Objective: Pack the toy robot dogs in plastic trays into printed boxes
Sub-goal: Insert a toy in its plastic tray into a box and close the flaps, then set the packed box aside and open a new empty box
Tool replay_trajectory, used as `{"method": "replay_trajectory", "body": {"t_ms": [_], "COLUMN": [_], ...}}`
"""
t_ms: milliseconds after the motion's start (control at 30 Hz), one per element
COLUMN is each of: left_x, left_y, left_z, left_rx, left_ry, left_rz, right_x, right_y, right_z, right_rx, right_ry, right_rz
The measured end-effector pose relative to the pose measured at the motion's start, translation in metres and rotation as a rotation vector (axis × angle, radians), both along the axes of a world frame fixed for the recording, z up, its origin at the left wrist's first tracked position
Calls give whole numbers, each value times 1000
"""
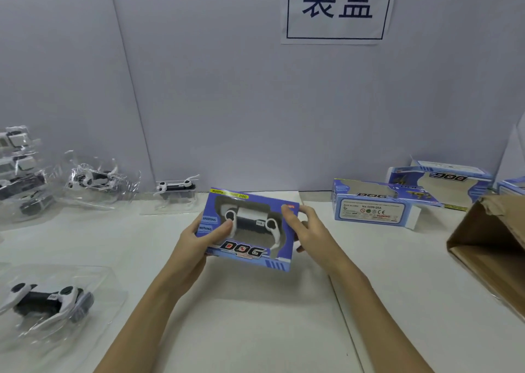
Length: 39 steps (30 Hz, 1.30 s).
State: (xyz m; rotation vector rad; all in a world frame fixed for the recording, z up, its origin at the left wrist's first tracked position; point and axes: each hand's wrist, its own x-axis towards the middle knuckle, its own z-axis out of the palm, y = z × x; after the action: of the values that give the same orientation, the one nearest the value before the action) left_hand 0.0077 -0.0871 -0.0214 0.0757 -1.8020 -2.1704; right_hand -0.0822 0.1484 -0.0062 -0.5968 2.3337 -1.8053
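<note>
Both-hands grip, left hand, right hand, printed box

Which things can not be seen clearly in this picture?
- Head view: right end of the held box, covered by the right hand.
- Cardboard carton: cut off by the right edge.
- Stacked trays: cut off at left.
- Label print on the empty box: too small.

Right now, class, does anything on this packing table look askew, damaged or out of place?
Yes: the cardboard carton at the right lies tipped on its side, its top edge torn and ragged. The trays at far left sit in a loose, uneven heap.
</note>
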Motion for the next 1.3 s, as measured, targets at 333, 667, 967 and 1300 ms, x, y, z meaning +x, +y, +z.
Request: {"method": "replay_trajectory", "body": {"t_ms": [333,667,967,1300], "left_x": [-6,-8,-11,-12], "left_y": [12,10,8,8], "left_z": [-7,-2,-5,-8], "left_rx": [100,177,109,48], "left_ry": [-18,-1,-47,-79], "left_rz": [57,347,254,193], "right_x": [-2,9,6,-26], "right_y": [14,26,38,108], "right_z": [10,11,34,57], "right_rx": [-175,208,-261,-983], "right_ry": [-219,-194,-206,-6], "right_rz": [-105,330,59,-659]}}
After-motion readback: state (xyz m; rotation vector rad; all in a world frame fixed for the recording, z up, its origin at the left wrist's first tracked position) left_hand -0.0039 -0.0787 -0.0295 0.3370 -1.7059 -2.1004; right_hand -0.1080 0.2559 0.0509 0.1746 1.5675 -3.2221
